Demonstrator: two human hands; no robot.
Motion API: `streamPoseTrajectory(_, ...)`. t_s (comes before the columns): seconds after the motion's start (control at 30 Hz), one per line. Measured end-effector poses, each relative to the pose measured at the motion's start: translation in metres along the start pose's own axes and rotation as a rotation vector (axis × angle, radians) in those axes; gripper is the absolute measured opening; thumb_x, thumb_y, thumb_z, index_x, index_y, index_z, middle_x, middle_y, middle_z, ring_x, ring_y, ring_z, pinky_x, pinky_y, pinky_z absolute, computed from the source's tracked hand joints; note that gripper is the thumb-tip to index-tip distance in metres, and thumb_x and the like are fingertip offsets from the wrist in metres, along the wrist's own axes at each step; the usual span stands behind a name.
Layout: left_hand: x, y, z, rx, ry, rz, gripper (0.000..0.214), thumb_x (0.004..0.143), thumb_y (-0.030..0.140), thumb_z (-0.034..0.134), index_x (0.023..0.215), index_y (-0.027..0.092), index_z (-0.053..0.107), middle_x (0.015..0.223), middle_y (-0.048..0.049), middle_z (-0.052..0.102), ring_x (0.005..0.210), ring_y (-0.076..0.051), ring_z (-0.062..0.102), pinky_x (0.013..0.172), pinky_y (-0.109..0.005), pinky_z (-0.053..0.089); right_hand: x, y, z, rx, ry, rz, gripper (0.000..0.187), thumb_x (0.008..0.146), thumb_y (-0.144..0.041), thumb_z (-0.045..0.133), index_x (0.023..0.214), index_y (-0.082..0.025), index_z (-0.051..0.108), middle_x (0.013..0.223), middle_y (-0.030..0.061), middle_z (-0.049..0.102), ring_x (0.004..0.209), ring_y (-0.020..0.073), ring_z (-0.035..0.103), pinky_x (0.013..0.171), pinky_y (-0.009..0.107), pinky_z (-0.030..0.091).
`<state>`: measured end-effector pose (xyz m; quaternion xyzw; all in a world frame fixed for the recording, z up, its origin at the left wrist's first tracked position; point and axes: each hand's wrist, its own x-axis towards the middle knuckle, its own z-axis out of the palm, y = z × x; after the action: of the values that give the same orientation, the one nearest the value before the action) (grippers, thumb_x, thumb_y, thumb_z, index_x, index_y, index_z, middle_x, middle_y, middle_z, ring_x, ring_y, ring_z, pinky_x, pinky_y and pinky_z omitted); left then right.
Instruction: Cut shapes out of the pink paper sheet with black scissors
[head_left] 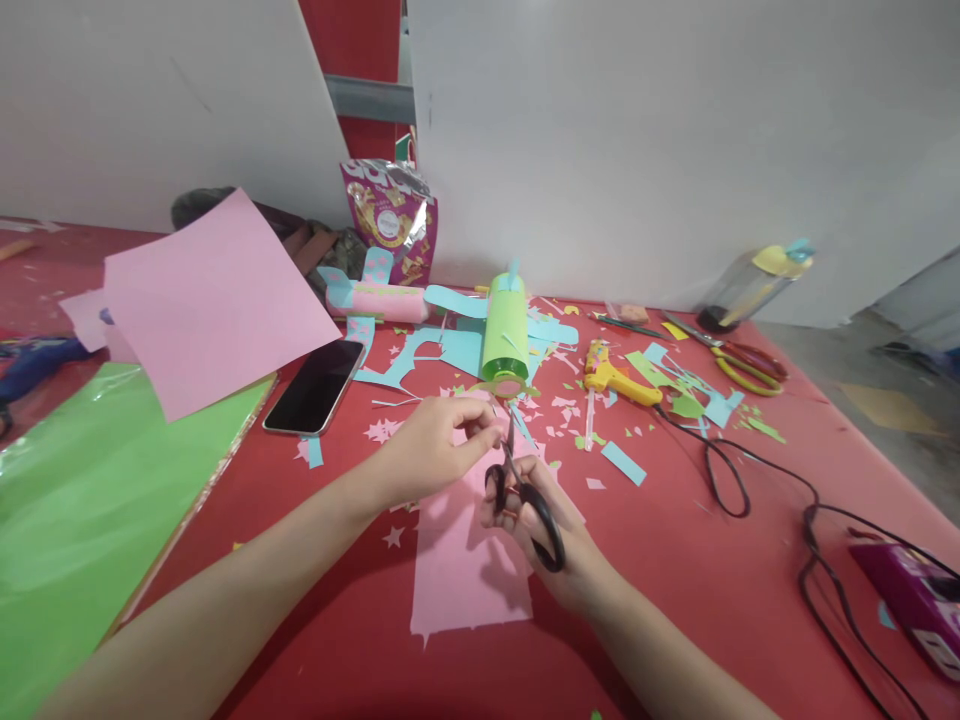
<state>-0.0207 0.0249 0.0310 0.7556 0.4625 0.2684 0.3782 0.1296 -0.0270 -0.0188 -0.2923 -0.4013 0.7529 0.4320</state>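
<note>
My right hand is curled around the black-handled scissors, above the pink paper sheet; their blades point away from me. My left hand has thumb and fingertips pressed together beside the blades; whether they pinch something, I cannot tell. The purple snack bag carries white lettering, which I cannot read.

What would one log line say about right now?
right hand: holding scissors | left hand: close beside them, grip unclear | below: pink paper | ahead: green tube | off right: yellow glue gun
</note>
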Motion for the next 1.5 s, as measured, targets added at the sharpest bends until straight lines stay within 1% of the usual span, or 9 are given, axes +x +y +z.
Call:
streamPoseTrajectory(0.17, -0.0006, 0.0011, -0.0015, 0.045, -0.006, -0.020, 0.019, 0.077, 0.022, 0.043, 0.062, 0.014, 0.053, 0.063, 0.0014, 0.054, 0.060, -0.009, 0.049, 0.058, -0.020, 0.038, 0.0004, -0.0029, 0.0021, -0.008, 0.017, 0.015, 0.028, 0.068, -0.040, 0.061, 0.077, -0.022, 0.041, 0.076, -0.0009, 0.044, 0.065, 0.0113, 0.045, 0.060, 0.025, 0.039)
streamPoseTrajectory(0.33, -0.0008, 0.0016, -0.0032, 0.073, -0.011, -0.012, 0.021, 0.077, 0.023, 0.042, 0.062, 0.015, 0.054, 0.063, 0.0008, 0.057, 0.060, -0.010, 0.052, 0.058, -0.020, 0.038, 0.0000, -0.0049, 0.0030, -0.021, 0.024, 0.012, 0.023, 0.070, -0.037, 0.059, 0.074, -0.023, 0.042, 0.074, -0.0008, 0.044, 0.061, 0.0109, 0.043, 0.057, 0.024, 0.038)
streamPoseTrajectory(0.53, -0.0001, 0.0011, -0.0034, 0.100, -0.020, -0.025, 0.022, 0.078, 0.025, 0.042, 0.063, 0.014, 0.055, 0.063, 0.0001, 0.058, 0.060, -0.011, 0.052, 0.058, -0.021, 0.038, 0.0006, -0.0028, 0.0015, -0.008, 0.005, 0.049, 0.029, 0.068, -0.041, 0.060, 0.075, -0.023, 0.040, 0.077, -0.0005, 0.044, 0.058, 0.0108, 0.047, 0.056, 0.026, 0.037)
streamPoseTrajectory(0.7, 0.0000, -0.0001, -0.0035, 0.082, -0.023, -0.021, 0.023, 0.078, 0.025, 0.041, 0.065, 0.014, 0.056, 0.064, -0.0001, 0.058, 0.061, -0.011, 0.052, 0.058, -0.021, 0.038, 0.0008, -0.0023, 0.0017, -0.001, 0.003, 0.038, 0.028, 0.069, -0.038, 0.061, 0.074, -0.022, 0.038, 0.075, -0.0014, 0.045, 0.056, 0.0093, 0.047, 0.054, 0.025, 0.036)
streamPoseTrajectory(0.97, -0.0002, 0.0015, -0.0041, 0.074, -0.021, -0.016, 0.023, 0.078, 0.026, 0.042, 0.063, 0.014, 0.054, 0.063, 0.0006, 0.056, 0.060, -0.010, 0.051, 0.057, -0.020, 0.038, -0.0002, -0.0001, -0.0004, -0.038, 0.003, 0.033, 0.028, 0.071, -0.038, 0.058, 0.075, -0.020, 0.037, 0.075, -0.0020, 0.045, 0.054, 0.0086, 0.048, 0.054, 0.025, 0.035)
streamPoseTrajectory(1.33, 0.0002, 0.0011, -0.0035, 0.037, -0.021, -0.026, 0.023, 0.078, 0.025, 0.041, 0.063, 0.014, 0.054, 0.063, 0.0006, 0.055, 0.060, -0.010, 0.051, 0.058, -0.020, 0.038, 0.0000, -0.0034, 0.0031, -0.072, 0.034, 0.034, 0.034, 0.067, -0.043, 0.061, 0.074, -0.021, 0.036, 0.073, -0.0028, 0.044, 0.053, 0.0085, 0.047, 0.053, 0.025, 0.036)
streamPoseTrajectory(1.5, 0.0000, 0.0018, -0.0019, -0.006, -0.019, -0.053, 0.025, 0.078, 0.026, 0.040, 0.061, 0.014, 0.052, 0.061, 0.0011, 0.053, 0.058, -0.009, 0.048, 0.054, -0.020, 0.037, 0.0002, -0.0025, 0.0024, -0.070, 0.041, 0.031, 0.031, 0.068, -0.041, 0.060, 0.074, -0.021, 0.037, 0.075, -0.0019, 0.045, 0.055, 0.0087, 0.047, 0.055, 0.025, 0.036)
